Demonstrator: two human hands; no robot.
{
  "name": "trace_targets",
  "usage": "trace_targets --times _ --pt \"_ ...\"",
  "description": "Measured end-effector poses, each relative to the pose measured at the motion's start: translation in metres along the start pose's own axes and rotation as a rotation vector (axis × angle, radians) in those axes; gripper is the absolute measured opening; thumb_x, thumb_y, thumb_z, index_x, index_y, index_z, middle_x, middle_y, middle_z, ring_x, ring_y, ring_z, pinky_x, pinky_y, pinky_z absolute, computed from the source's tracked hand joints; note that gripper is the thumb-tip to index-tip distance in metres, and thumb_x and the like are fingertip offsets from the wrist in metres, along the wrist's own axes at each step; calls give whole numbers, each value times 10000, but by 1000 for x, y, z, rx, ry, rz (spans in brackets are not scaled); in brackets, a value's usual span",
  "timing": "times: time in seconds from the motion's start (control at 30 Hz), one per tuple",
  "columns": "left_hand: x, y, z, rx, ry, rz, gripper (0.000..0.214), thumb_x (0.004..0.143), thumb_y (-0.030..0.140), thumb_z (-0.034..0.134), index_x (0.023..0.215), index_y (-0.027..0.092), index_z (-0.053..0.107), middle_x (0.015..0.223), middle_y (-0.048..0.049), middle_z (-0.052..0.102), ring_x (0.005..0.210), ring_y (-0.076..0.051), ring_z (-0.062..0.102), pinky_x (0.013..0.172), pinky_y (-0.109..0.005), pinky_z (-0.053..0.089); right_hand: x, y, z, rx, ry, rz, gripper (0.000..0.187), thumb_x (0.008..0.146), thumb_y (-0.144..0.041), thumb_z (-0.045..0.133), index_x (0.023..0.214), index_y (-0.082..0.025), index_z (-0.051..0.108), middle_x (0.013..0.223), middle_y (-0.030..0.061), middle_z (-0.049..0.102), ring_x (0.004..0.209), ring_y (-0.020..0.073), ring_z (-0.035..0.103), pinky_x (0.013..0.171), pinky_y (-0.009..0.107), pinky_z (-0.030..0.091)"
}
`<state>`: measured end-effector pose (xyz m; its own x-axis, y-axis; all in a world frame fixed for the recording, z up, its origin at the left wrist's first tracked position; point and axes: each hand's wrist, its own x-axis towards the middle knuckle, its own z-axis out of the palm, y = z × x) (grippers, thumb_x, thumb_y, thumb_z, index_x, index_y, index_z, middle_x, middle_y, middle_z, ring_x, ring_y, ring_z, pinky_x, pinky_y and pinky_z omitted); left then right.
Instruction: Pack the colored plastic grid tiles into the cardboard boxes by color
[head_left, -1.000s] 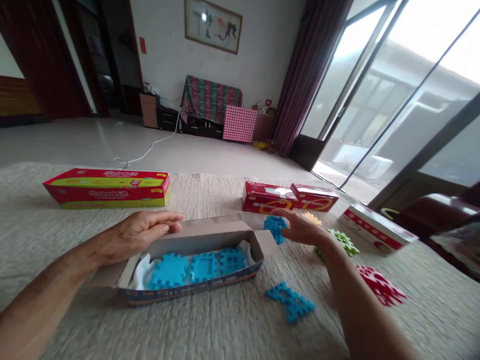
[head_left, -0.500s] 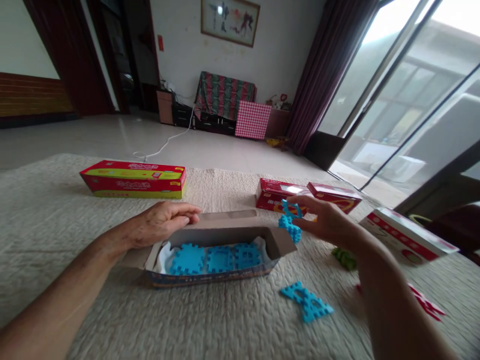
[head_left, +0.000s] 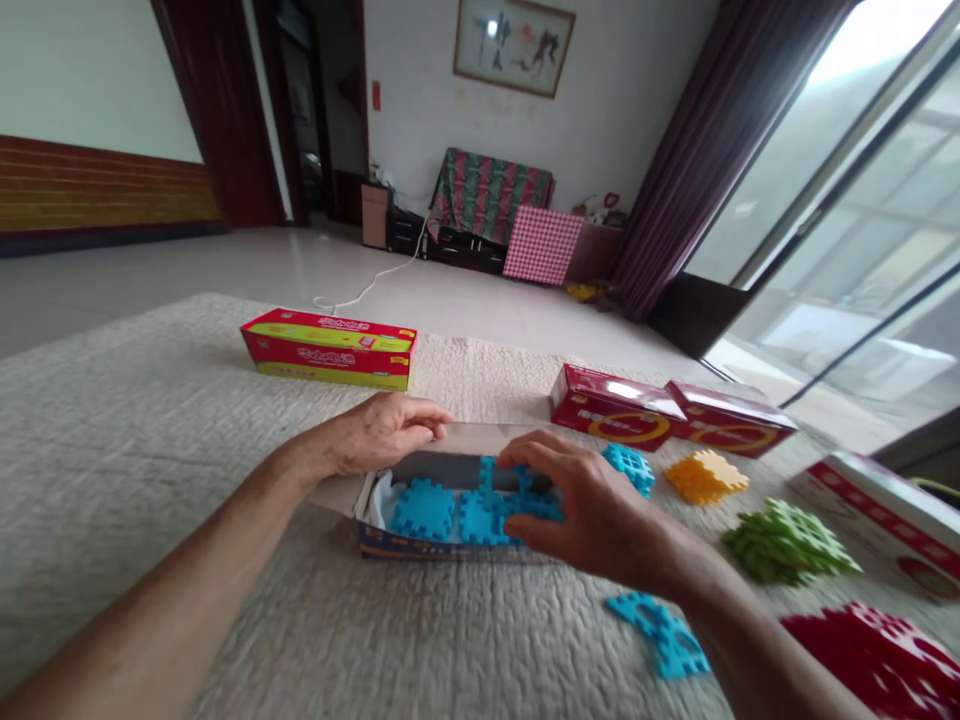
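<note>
An open cardboard box [head_left: 457,550] sits on the quilted mat, with blue interlocking tiles [head_left: 422,510] inside on white lining. At its back left corner, my left hand [head_left: 379,435] has its fingers together and curled over the box edge. Above the right half of the box, my right hand [head_left: 574,490] pinches a blue openwork tile [head_left: 489,480] between thumb and fingers. My right hand hides that end of the box and part of the tile. Beyond my right wrist lies a small blue tile stack [head_left: 631,468]. Loose blue tiles [head_left: 664,635] lie near my right forearm.
Yellow tiles [head_left: 707,476], green tiles [head_left: 787,540] and red tiles [head_left: 877,660] are piled on the right. Behind them stand dark red boxes [head_left: 622,410] and a white-and-red box [head_left: 885,520]. A red-and-yellow box [head_left: 330,352] stands at the back left.
My right hand has moved left from the blue stack beside the box to above the box, carrying a blue tile. My left hand stays at the box edge. The view has turned left.
</note>
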<state>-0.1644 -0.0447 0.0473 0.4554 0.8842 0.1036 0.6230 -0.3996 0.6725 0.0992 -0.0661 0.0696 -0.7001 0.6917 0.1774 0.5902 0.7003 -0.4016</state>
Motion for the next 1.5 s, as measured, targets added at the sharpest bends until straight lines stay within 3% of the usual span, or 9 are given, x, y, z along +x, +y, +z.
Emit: trace_targets --times 0.3,0.5,0.6,0.7,0.83,0.93,1.1,1.27,1.5 --pt "0 -1 1 -18 -2 -12 363 812 205 484 1128 174 659 1028 -18 720 943 -152 643 854 -255 455 1 -8 4 -59 -45 45 416 708 -242 697 1114 -228 611 1129 35 639 995 207 601 858 344 463" --pt "-2 9 -1 12 -12 -21 325 804 215 475 1048 180 686 1005 -17 722 927 -164 638 841 -264 455 -4 -3 -5 -61 38 -21 431 733 -291 707 1140 -208 593 1167 80 616 1020 221 595 871 360 484" --pt "-2 11 -2 25 -16 -38 323 801 235 474 1034 185 691 1001 -18 724 925 -174 638 847 -275 460 -9 14 -23 -103 138 -22 337 784 -290 657 1110 -216 614 1135 74 641 978 209 620 849 351 502" --pt "-1 9 -2 39 -14 -38 330 807 260 475 1047 198 692 1002 -12 726 925 -180 642 849 -276 468 -16 51 -46 -230 210 49 301 792 -299 627 1075 -199 644 1098 85 670 957 229 640 852 385 509" --pt "1 1 0 49 -19 -30 327 826 300 491 1071 223 695 1032 -8 728 935 -186 652 850 -267 486 -30 108 -65 -368 78 306 425 757 -300 623 1156 -159 638 1066 128 691 916 270 663 798 414 532" --pt "2 -2 2 32 9 -54 340 828 330 509 1096 222 687 1042 -19 732 946 -195 658 860 -269 498 -39 134 -65 -368 -46 381 475 722 -216 615 1195 -173 627 1136 121 681 992 273 650 842 384 525" --pt "2 0 3 24 27 -70 342 816 351 523 1078 217 697 1040 -32 737 953 -212 664 872 -291 513 -39 150 -52 -395 -162 476 617 689 -161 601 1304 -190 556 1268 124 625 1103 284 611 935 401 486" --pt "2 0 2 27 24 -64 345 809 335 525 1087 224 697 1026 -29 740 946 -212 664 868 -299 517 -36 154 -46 -406 -193 462 567 698 -147 583 1265 -183 580 1256 136 630 1104 288 610 917 414 492" --pt "2 0 2 33 23 -50 336 819 344 517 1073 225 702 1019 -25 740 931 -203 660 850 -288 515 -41 153 -55 -402 -101 382 514 687 -157 615 1196 -228 623 1173 94 671 1046 262 630 887 382 508"
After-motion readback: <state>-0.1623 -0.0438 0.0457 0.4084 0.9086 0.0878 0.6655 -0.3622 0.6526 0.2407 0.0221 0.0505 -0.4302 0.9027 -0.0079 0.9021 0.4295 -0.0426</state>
